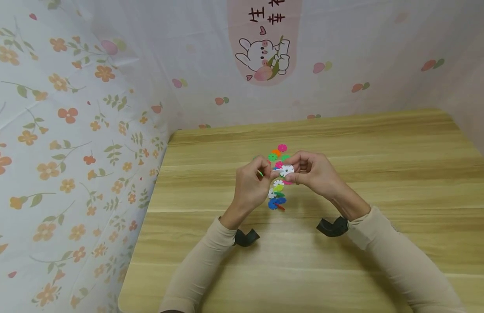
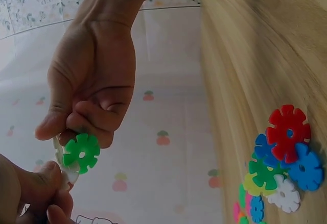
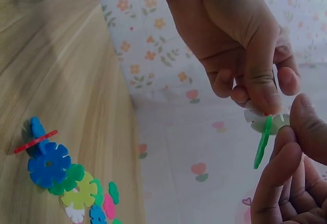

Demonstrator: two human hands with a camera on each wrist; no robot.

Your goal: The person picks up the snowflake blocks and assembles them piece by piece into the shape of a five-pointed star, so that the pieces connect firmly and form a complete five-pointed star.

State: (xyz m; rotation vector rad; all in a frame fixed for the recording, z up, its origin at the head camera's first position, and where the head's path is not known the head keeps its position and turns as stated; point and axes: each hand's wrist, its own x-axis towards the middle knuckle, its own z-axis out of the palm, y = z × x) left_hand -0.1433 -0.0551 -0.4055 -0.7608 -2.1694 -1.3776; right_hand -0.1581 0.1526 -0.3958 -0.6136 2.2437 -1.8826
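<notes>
1. Fingers (image 1: 302, 157) of left hand (image 1: 250, 184) and right hand (image 1: 319, 174), barely parted, pinch a white flower disc (image 1: 287, 171) above the surface (image 1: 363, 143).
2. Left wrist view shows an attached green disc (image 2: 82, 153) face-on; right wrist view, edge-on.

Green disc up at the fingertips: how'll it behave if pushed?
Probably stiff: the green disc looks thin yet straight edge-on. Likely light for its size, being flat, notched and plastic-looking. Pushed, it may tilt or drag the white disc along, since the two appear slotted together.
</notes>
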